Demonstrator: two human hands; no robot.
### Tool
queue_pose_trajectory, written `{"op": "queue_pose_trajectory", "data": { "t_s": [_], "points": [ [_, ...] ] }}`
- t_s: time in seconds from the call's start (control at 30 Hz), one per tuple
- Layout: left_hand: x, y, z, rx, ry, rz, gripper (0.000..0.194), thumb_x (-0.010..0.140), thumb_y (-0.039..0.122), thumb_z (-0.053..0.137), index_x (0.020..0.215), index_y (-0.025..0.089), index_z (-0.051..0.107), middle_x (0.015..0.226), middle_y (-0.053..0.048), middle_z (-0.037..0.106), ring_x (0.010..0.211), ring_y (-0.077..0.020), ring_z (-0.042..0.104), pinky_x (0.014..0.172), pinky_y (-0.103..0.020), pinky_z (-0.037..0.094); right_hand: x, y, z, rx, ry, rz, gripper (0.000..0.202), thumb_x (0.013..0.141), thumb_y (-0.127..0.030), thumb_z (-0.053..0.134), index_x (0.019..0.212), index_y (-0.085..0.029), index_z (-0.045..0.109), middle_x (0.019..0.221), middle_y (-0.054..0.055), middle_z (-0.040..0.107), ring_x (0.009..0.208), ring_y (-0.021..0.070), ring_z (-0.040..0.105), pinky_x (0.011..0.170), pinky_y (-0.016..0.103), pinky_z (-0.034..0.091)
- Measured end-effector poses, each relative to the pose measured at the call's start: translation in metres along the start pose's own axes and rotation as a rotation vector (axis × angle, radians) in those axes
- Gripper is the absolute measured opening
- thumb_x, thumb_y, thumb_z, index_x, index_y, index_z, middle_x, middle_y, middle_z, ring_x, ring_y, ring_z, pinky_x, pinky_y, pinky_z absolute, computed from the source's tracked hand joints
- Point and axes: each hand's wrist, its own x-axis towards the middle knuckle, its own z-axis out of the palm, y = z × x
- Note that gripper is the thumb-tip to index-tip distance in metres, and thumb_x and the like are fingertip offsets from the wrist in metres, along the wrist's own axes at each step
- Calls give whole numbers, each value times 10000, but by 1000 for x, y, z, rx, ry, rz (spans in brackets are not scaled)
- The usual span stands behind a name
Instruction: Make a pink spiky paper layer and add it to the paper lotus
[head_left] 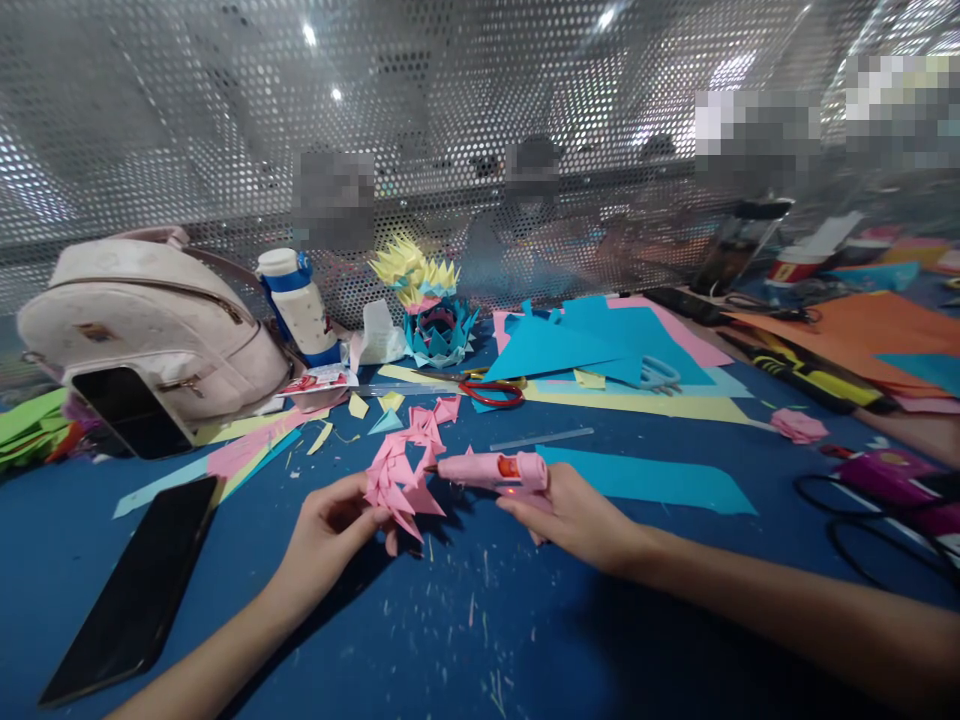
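Between the fingers and thumb of my left hand (pixel 337 520) is a spiky folded pink paper piece (pixel 397 485), held a little above the blue table (pixel 315 650). My right hand (pixel 574 520) grips a pink glue gun (pixel 491 470) by its handle. The gun's dark nozzle points left and is at the right side of the folded paper; whether it touches cannot be made out. A small orange light glows on the gun. More pink folded pieces (pixel 445 409) sit just behind the held one. A clear glue stick (pixel 541 438) lies behind the gun.
Behind are red-handled scissors (pixel 491 390), a blue-and-yellow paper flower model (pixel 439 335), a white bottle (pixel 300 305) and a pale backpack (pixel 150 310). Phones (pixel 135 590) lie left. Blue paper sheets (pixel 592 340), a yellow-black cutter (pixel 802 370) and a cabled purple object (pixel 892 485) are right.
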Motion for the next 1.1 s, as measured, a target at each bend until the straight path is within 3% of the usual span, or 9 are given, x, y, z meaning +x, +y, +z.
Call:
{"op": "queue_pose_trajectory", "data": {
  "t_s": [0.6, 0.83, 1.1],
  "points": [
    [0, -1, -2, 17, 12, 21, 139, 870, 217, 616, 760, 145, 662, 613, 10, 659, 509, -100, 628, 574, -198, 477, 1, 3, 3, 47, -6, 45, 287, 889, -339, 518, 863, -127, 709, 503, 5, 568, 440, 114, 560, 425, 199, 408],
    [0, -3, -2, 21, 16, 15, 155, 874, 225, 613, 745, 149, 653, 598, 13, 654, 511, -102, 627, 578, -202, 472, 2, 3, 2, 47, -13, 33, 294, 895, -321, 517, 1018, -137, 709, 512, -2, 579, 450, 118, 571, 436, 199, 426],
    [-2, -6, -4, 37, 15, 13, 151, 885, 233, 606, 770, 151, 659, 601, 7, 665, 516, -100, 622, 583, -201, 469, 1, 3, 4, 22, 43, -21, 277, 885, -325, 518, 743, -148, 677, 476, 0, 566, 425, 106, 523, 399, 197, 360]
  ]
}}
